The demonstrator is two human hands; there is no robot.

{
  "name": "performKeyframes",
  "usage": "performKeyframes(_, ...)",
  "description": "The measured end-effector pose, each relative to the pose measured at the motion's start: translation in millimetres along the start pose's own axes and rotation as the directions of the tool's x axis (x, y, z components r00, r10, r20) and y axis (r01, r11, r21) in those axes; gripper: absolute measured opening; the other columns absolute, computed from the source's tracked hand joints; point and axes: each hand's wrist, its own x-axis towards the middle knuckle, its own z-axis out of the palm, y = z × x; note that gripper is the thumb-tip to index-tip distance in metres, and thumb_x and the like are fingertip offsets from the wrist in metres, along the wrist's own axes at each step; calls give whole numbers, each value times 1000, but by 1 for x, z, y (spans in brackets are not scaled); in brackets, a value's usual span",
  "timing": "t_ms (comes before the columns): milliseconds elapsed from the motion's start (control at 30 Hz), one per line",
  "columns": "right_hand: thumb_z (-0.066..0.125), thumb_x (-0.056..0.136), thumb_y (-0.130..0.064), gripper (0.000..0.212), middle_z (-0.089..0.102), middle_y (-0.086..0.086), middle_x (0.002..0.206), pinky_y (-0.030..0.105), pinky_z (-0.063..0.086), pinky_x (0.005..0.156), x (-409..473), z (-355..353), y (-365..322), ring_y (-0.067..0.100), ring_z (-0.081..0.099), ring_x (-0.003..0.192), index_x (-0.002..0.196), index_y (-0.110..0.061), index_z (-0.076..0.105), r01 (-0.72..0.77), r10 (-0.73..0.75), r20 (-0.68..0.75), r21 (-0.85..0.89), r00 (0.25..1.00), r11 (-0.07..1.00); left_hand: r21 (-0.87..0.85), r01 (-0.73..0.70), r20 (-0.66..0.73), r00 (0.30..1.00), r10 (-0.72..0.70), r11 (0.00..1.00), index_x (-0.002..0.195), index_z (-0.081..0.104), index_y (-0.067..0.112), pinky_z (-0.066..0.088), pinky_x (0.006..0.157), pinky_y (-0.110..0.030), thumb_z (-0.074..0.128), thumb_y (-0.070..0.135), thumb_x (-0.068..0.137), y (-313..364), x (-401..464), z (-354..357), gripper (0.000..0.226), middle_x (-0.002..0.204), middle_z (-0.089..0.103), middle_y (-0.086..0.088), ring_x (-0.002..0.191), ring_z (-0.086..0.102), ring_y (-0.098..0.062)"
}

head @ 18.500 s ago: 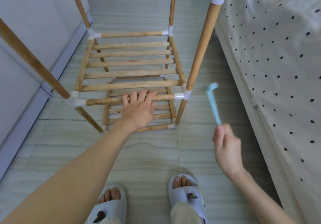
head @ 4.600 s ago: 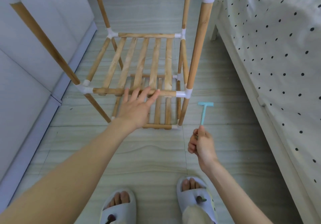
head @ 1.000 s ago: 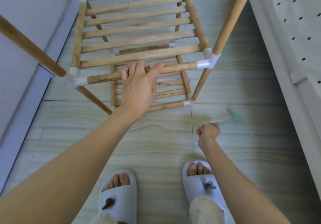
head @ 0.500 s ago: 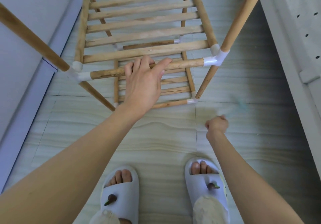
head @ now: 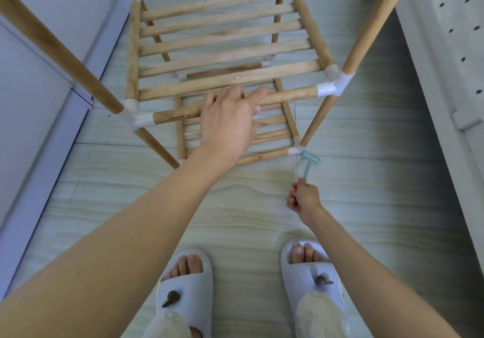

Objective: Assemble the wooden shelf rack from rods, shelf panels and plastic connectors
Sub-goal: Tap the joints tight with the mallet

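Rack (head: 227, 49) fills upper centre of frame, standing on the floor. My left hand (head: 227, 125) rests flat on the front rod (head: 290, 96), fingers straight, bracing it. My right hand (head: 303, 198) is clamped around the small blue hammer (head: 309, 163), head at the bottom-right connector (head: 294, 151). Looks light and stiff but push-fit joints likely rack; best held by rods near connectors, not slats.

Soft, even daylight fills the scene, brighter at the top and dimming toward the lower right floor (head: 392, 233). Shadows are faint and diffuse, without glare. Wide-angle distortion bows the edges; focus stays mostly sharp.
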Motion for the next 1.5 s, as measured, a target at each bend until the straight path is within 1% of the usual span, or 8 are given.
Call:
performKeyframes(133,28,104,-27,35,38,2,60,22,37,42,-9,-2,-17,16,39,50,77,-10,42,-21,19,31,66,999,998,-115,116,77,991,-107,987,138,44,27,33,91,-36,44,18,98,19,16,4,41,118,54,-9,110,51,-29)
performKeyframes(333,28,104,-26,36,54,10,68,27,46,58,-37,4,-31,21,55,61,80,-7,46,22,-19,108,-23,994,999,-145,-372,-29,928,372,917,135,48,7,30,110,-45,55,-10,79,-31,-35,-1,59,138,48,-16,132,40,-31)
performKeyframes(600,31,103,-25,32,63,14,80,30,51,67,-65,36,-31,23,61,70,83,-6,47,11,18,253,-111,967,994,-183,-297,-171,948,268,937,78,68,7,53,69,-36,50,18,92,-95,-99,-40,25,83,66,-6,86,65,-25)
performKeyframes(700,32,103,-25,33,63,16,82,31,52,67,-66,39,-28,24,60,72,80,-6,47,-13,36,262,-89,964,996,-188,54,-65,996,-67,981,59,53,16,44,51,-33,44,46,91,-101,-98,-56,45,58,54,1,56,54,-24)
performKeyframes(800,33,103,-26,34,63,15,84,31,51,68,-64,36,-26,24,60,73,81,-5,48,-16,45,254,-114,966,993,-372,350,64,933,-353,860,93,60,20,47,70,-32,55,46,88,-123,-89,-58,27,92,57,4,79,57,-18)
performKeyframes(967,34,103,-26,34,64,14,84,31,51,70,-61,26,-33,24,60,75,81,-6,50,-9,45,259,-138,965,990,-489,-56,107,987,123,871,119,62,10,24,104,-6,46,38,89,-139,-61,-62,43,128,50,1,123,39,-5)
performKeyframes(1167,34,103,-26,33,64,11,81,31,51,68,-66,10,-38,24,61,74,84,-6,51,33,-1,234,-131,972,991,-218,24,146,989,8,976,91,67,12,26,102,-58,39,49,86,-68,-44,-42,47,103,61,-6,110,51,-32)
performKeyframes(1500,32,103,-22,31,30,2,52,24,26,42,-52,-48,-27,16,24,46,86,-5,52,173,-192,-64,-227,979,958,-129,-289,69,952,299,949,121,57,17,39,87,-40,33,46,91,18,-3,-20,48,111,56,-10,101,51,-32)
